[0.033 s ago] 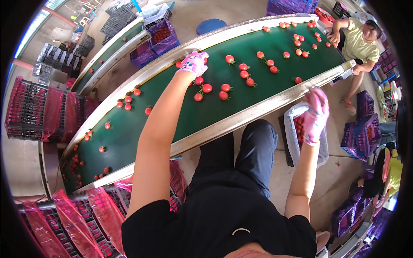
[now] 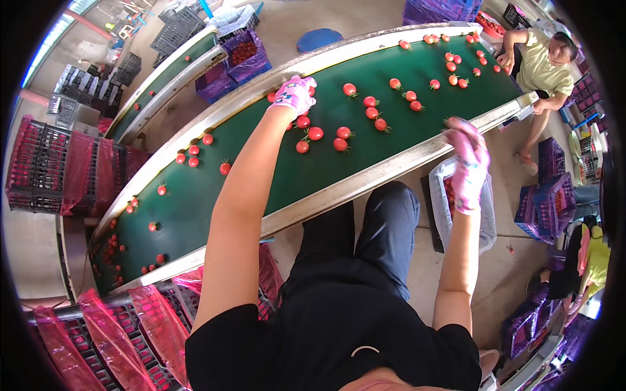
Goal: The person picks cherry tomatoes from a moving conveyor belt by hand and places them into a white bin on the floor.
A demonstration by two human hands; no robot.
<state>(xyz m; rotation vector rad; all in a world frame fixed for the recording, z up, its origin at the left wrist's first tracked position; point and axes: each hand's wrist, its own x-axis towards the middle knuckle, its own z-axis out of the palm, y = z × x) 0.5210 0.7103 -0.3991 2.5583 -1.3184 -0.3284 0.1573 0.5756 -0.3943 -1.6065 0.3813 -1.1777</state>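
My left hand [image 2: 295,94], in a pink patterned glove, rests over the green conveyor belt [image 2: 306,179] close to its far rail. Red tomatoes with green stems peek out around it; its fingers point down and are mostly hidden. My right hand [image 2: 468,163], gloved in pink and blurred by motion, hangs above the near rail. Its fingertips come up to a tomato [image 2: 451,121] at the belt's near edge; whether they touch it I cannot tell. Beneath that hand stands a crate with a pale plastic liner [image 2: 487,228], tomatoes inside. More tomatoes [image 2: 372,113] lie scattered along the belt.
White rails [image 2: 391,171] edge the belt. Across it, at the far right, another person [image 2: 541,72] reaches over the belt. Purple-wrapped crates [image 2: 546,207] stand at the right. Red-wrapped black crates [image 2: 150,326] line the lower left. A blue round stool [image 2: 319,39] stands beyond the belt.
My right hand has moved a little left and toward the belt, its fingertips now by the tomato at the near edge. My left hand has barely moved.
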